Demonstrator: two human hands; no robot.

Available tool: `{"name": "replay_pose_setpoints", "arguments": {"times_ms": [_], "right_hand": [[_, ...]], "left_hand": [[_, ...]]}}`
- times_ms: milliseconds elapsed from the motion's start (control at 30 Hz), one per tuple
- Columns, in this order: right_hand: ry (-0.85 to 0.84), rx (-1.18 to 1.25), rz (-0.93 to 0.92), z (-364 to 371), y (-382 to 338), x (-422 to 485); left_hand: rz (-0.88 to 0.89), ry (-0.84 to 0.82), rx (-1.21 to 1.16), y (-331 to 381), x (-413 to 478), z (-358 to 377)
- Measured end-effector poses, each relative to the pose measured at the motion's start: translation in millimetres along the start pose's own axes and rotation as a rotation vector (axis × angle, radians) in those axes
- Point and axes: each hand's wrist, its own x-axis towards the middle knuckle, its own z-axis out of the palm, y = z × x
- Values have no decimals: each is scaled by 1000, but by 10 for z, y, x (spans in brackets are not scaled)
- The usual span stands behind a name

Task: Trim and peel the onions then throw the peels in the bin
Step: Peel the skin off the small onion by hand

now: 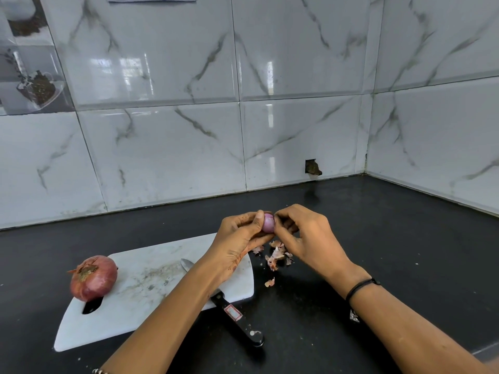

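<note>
Small onion (268,223), mostly bare and purple, held in the air just beyond the far right corner of the cutting board (151,287). Left hand (240,236) curled round it, thumb on top; right hand (302,233) pinches at its right side, seemingly at a skin remnant. Peels (275,256) lie on the counter (378,211) just right of the board. Large onion (93,278) sits unpeeled on the board's left end. Knife (229,309) lies across the board's near right edge, handle overhanging. Risk: slick bare onion could slip out; light peels may scatter; no bin in view
</note>
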Motion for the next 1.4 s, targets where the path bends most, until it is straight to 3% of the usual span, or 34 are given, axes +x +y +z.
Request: {"name": "replay_pose_setpoints", "arguments": {"times_ms": [633, 933, 1400], "right_hand": [[-37, -40, 33, -9, -42, 1], [94, 38, 69, -25, -80, 15], [66, -45, -38, -49, -41, 6]], "left_hand": [[-41, 16, -86, 47, -17, 34], [-61, -12, -290, 103, 10, 63], [45, 15, -192, 48, 69, -33]]}}
